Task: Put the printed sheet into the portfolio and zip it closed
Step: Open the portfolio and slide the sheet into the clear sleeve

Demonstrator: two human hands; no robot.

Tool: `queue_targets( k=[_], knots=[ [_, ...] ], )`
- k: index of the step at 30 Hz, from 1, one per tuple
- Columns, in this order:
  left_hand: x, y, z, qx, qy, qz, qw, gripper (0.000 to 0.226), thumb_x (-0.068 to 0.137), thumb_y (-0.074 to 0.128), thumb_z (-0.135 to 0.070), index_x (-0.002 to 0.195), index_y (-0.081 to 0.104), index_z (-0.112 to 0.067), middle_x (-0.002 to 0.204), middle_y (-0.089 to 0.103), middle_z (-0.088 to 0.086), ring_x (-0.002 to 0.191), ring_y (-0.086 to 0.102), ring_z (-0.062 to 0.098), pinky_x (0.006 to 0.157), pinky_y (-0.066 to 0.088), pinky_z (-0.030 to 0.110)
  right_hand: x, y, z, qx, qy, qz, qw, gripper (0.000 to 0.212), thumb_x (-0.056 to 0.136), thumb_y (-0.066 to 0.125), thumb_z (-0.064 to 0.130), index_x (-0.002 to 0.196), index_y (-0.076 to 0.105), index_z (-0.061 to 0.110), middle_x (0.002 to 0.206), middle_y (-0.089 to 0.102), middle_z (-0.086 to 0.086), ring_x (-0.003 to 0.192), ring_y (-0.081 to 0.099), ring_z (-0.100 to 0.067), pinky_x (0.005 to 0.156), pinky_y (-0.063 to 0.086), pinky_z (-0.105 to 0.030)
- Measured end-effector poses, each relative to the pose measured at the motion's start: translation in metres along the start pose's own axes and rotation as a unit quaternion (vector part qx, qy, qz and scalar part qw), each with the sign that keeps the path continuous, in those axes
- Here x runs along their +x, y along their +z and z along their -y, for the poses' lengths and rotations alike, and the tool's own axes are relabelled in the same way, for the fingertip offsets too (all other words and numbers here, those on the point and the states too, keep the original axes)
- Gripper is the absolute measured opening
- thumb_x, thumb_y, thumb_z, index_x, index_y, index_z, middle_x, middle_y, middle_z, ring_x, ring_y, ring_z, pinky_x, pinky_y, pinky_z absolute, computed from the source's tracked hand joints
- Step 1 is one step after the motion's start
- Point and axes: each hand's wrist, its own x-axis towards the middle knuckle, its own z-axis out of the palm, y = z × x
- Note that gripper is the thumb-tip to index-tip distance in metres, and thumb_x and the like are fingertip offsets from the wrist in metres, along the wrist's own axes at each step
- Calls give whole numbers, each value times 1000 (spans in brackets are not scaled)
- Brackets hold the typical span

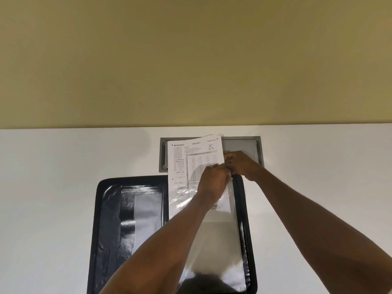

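Note:
A black zip portfolio (pixel 110 219) lies open flat on the white table, with clear plastic sleeves on its right half. The printed sheet (pixel 188 160), an OMR form, stands partly inside a clear sleeve (pixel 224 240), its upper half sticking out beyond the portfolio's far edge. My left hand (pixel 212 181) rests on the sheet at the sleeve's mouth and pinches its right edge. My right hand (pixel 241 164) meets it there at the portfolio's far right corner, fingers closed on the sheet or sleeve edge. My forearms hide the lower part of the sheet.
A grey recessed cable hatch (pixel 239 149) sits in the white table (pixel 53 187) just behind the portfolio, partly under the sheet. A yellow wall (pixel 191 60) rises at the table's far edge.

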Motion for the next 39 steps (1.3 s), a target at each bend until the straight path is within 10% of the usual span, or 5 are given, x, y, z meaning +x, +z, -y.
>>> queue_targets(
  k=[7, 15, 22, 32, 39],
  knots=[
    [0, -2, 2, 3, 8, 15, 1000, 12, 92, 67, -10, 83, 73, -6, 83, 71, 13, 78, 65, 34, 76, 48, 42, -2, -7, -3, -54, 57, 30, 996, 29, 90, 63, -10, 118, 66, -7, 106, 68, -18, 93, 68, -34, 73, 61, -27],
    [2, -3, 0, -3, 3, 9, 1000, 13, 90, 69, -9, 77, 72, -9, 82, 73, 9, 74, 66, 32, 75, 53, 43, -5, 1, 5, 42, 6, -20, 999, 14, 86, 72, -6, 84, 72, 8, 82, 75, -2, 72, 72, -15, 58, 56, -18],
    [-2, 4, 6, 37, 4, 6, 999, 13, 93, 67, -12, 85, 76, -9, 83, 73, 10, 81, 67, 32, 79, 51, 42, -7, -4, -2, 7, 70, 16, 997, 21, 87, 72, -6, 107, 71, -2, 106, 73, -21, 91, 71, -33, 84, 61, -37],
    [-16, -8, 38, 55, -26, 36, 997, 21, 96, 66, -29, 115, 73, -20, 109, 76, 2, 105, 68, 24, 98, 48, 43, -6, 4, 2, 19, 23, -31, 999, 7, 93, 70, 7, 99, 67, 4, 95, 73, -3, 76, 70, -17, 58, 56, -17],
    [-13, -21, 39, 109, -36, 120, 986, 16, 99, 62, -24, 100, 78, -24, 96, 74, -1, 97, 63, 22, 99, 42, 38, 13, 14, -2, -28, 2, -115, 993, 7, 90, 73, 9, 95, 73, 4, 111, 76, -12, 95, 74, -31, 85, 63, -49]
  ],
)
